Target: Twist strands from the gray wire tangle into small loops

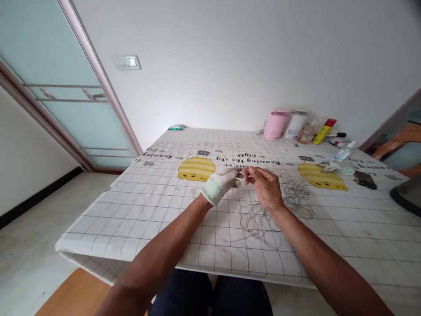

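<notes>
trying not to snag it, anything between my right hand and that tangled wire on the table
Nothing visible stands in the way: the bare right hand is right above the tangled thin wire, with no object between them. The gloved left hand is off to its side, not between them.

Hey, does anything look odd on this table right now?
Yes. A loose tangle of thin grey wire sprawls across the patterned tablecloth under the hands, and only the left hand wears a white glove, while the right hand is bare. A crumpled white cloth lies further right.
</notes>
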{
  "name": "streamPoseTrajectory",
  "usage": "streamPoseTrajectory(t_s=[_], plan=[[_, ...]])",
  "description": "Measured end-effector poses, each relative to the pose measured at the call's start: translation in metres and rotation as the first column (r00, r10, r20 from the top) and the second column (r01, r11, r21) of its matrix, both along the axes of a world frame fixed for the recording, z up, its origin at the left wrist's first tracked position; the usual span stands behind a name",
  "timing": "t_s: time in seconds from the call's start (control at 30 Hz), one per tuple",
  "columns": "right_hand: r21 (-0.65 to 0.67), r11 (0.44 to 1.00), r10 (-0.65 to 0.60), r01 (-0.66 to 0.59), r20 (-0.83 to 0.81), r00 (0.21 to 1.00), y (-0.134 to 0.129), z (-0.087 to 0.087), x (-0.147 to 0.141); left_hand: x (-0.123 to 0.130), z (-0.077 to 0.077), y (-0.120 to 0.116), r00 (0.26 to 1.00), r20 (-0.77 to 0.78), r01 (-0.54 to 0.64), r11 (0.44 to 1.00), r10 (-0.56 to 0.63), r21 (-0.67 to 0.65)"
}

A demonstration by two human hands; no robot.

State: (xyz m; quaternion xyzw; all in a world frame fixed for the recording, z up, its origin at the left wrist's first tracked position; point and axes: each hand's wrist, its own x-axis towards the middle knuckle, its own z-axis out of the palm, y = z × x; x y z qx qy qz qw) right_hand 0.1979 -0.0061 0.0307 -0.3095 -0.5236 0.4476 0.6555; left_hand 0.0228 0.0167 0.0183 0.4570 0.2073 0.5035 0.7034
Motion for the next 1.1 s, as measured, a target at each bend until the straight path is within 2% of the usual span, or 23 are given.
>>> streamPoseTrajectory(t_s=[0.13, 0.3, 0.43, 0.6, 0.77, 0.93, 1.0, 1.1], plan=[[-0.149, 0.983, 0.092, -0.107, -0.107, 0.990, -0.001, -0.006, -0.007, 0.009, -0.005, 0.004, 0.994, 0.095, -0.068, 0.994, 0.060, 0.084], [-0.287, 0.929, 0.178, -0.234, -0.209, 0.962, 0.001, -0.011, -0.011, 0.002, -0.005, 0.006, 0.985, 0.049, -0.169, 0.981, 0.166, 0.090], [-0.306, 0.921, 0.151, -0.243, -0.295, 0.943, -0.001, -0.011, -0.015, 0.002, 0.000, 0.003, 0.991, 0.052, -0.129, 0.988, 0.124, 0.087], [-0.300, 0.929, 0.106, -0.216, -0.343, 0.933, -0.008, -0.006, -0.021, 0.001, 0.003, 0.003, 0.990, 0.129, -0.068, 0.993, 0.054, 0.100], [-0.236, 0.953, 0.124, -0.190, -0.267, 0.956, -0.014, -0.002, -0.022, 0.000, 0.001, 0.008, 0.985, 0.169, -0.039, 0.995, 0.023, 0.090], [-0.145, 0.979, 0.125, -0.142, -0.122, 0.985, -0.014, 0.002, -0.016, -0.002, 0.002, 0.008, 0.991, 0.112, -0.087, 0.994, 0.079, 0.067], [-0.139, 0.981, 0.131, -0.139, -0.063, 0.989, -0.012, 0.004, -0.009, -0.004, 0.001, 0.008, 0.992, 0.081, -0.098, 0.993, 0.093, 0.063], [-0.175, 0.965, 0.204, -0.197, 0.018, 0.979, -0.006, 0.006, 0.005, -0.008, -0.001, 0.010, 0.997, 0.026, -0.080, 0.994, 0.078, 0.073]])
